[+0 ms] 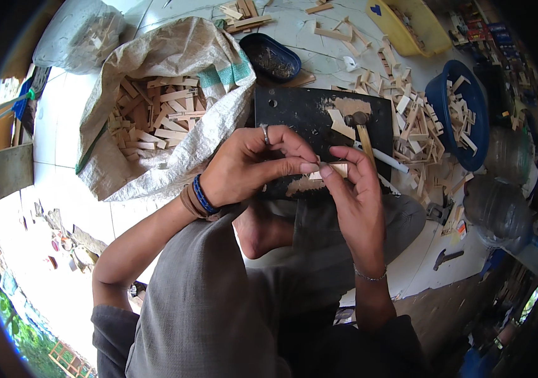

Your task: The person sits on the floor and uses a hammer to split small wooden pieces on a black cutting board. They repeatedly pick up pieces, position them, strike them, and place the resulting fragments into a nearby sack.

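Above the black work board [319,103], my two hands meet at a small pale wooden block [341,169]. The thumb and fingers of my right hand [358,200] grip the block. My left hand [244,160] is closed in a pinch at the block's left end; a small dark bit shows at its fingertips, too small to name. On the board, just beyond my fingers, lie a hammer [365,135] with a wooden handle and a loose wooden piece [341,125]. A white tube-like stick [391,161] slants out beside my right hand.
At left stands an open woven sack [174,165] full of wooden pieces. A dark blue tray [271,58] sits beyond the board. Wooden pieces [417,129] are heaped at right by a blue basin [440,94]. A yellow tub [429,39] and another hammer [448,259] are farther out.
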### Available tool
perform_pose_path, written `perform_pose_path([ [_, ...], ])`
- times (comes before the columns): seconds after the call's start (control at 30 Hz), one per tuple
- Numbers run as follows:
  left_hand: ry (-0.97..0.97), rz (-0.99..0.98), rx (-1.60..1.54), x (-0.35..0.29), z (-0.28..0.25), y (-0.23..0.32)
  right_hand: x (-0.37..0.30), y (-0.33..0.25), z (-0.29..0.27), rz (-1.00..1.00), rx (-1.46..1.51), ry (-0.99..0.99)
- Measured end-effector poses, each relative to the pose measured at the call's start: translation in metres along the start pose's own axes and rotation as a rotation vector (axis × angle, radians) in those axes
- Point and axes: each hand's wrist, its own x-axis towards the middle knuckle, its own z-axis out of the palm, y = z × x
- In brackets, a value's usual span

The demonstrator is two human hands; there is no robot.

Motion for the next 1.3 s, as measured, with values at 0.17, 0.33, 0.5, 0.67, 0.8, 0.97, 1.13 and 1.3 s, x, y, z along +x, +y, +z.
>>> perform_pose_path([
  [0.17, 0.014, 0.048, 0.119, 0.000, 0.000, -0.007, 0.001, 0.001, 0.002, -0.040, -0.011, 0.014],
  [0.33, 0.017, 0.082, 0.168, 0.001, 0.001, -0.010, 0.000, 0.000, 0.001, -0.045, -0.021, 0.008],
  [0.5, -0.002, 0.106, 0.184, 0.003, 0.002, -0.011, 0.002, 0.000, 0.002, -0.045, -0.009, 0.010],
  [0.67, -0.026, 0.162, 0.258, 0.005, 0.000, -0.010, 0.002, 0.001, 0.001, -0.051, -0.019, 0.019],
  [0.8, -0.039, 0.250, 0.369, 0.005, -0.001, -0.007, 0.002, 0.002, 0.001, -0.047, -0.028, 0.025],
  [0.97, -0.022, 0.233, 0.343, 0.005, -0.001, -0.007, 0.002, 0.003, 0.001, -0.055, -0.021, 0.028],
  [1.13, -0.018, 0.258, 0.370, 0.006, -0.001, -0.007, 0.003, 0.003, 0.002, -0.052, -0.033, 0.026],
  [1.3, -0.004, 0.257, 0.352, 0.007, 0.002, -0.005, 0.004, 0.003, 0.002, -0.068, -0.027, 0.029],
])
